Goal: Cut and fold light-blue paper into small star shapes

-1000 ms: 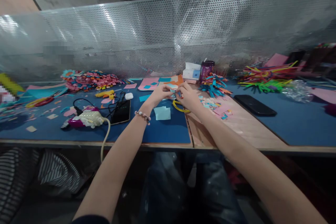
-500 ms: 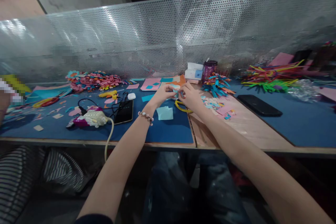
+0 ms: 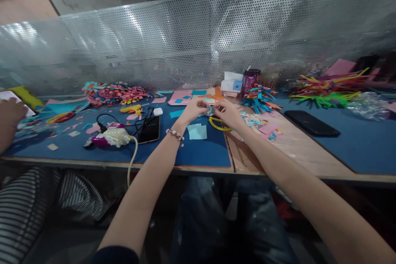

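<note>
My left hand, with a beaded bracelet at the wrist, pinches a small light-blue piece of paper. My right hand meets it from the other side, its thumb and fingertips closed at the paper's edge. The paper is small and partly covered by fingers, so its exact shape cannot be made out. Just below my right hand lie yellow scissor-like handles; the rest is hidden. A few light-blue paper squares rest on the blue mat below my hands.
Coloured sheets, a tissue pack and a purple cup stand behind. Left are a phone, power strip and yellow glue gun. Right are paper scraps and a black phone. Another person's hand holds a phone.
The view has shifted slightly, moving the table a little rightward. My fingers have shifted slightly around the blue paper. At far left, the other person's hand and phone show more.
</note>
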